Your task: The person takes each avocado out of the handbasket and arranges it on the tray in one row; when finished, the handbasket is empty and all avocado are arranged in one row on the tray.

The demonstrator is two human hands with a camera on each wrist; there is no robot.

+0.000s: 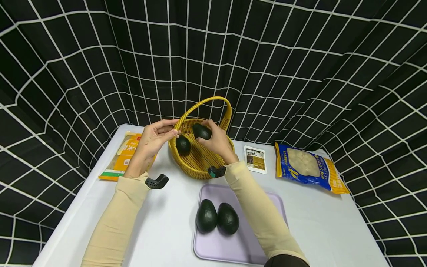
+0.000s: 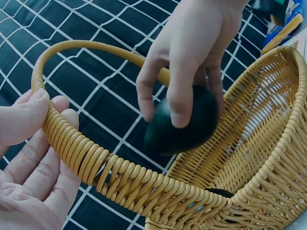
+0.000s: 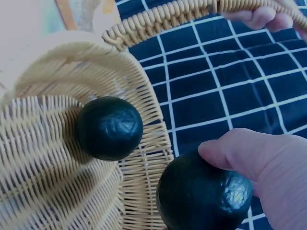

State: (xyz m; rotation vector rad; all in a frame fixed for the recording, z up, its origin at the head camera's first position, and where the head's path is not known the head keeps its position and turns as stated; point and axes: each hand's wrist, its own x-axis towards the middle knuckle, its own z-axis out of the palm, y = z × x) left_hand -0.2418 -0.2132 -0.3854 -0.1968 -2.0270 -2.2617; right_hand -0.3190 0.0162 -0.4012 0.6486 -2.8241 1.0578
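Glossy dark avocados (image 1: 228, 218), ribbed woven-wicker basket (image 1: 186, 170), smooth matt tray (image 1: 213, 246)

Handle (image 1: 217, 98): arched over basket (image 1: 186, 168), partly in the way from above.
Table (image 1: 166, 230): passable between left sleeve (image 1: 113, 222) and tray (image 1: 217, 250).

A lab-like test booth, from the black white-gridded curtains (image 1: 213, 44) behind a white table (image 1: 166, 230).

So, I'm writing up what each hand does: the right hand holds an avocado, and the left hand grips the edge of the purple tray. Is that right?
Not quite: the left hand grips the basket handle, not the purple tray, as the left wrist view shows. The right hand does hold an avocado.
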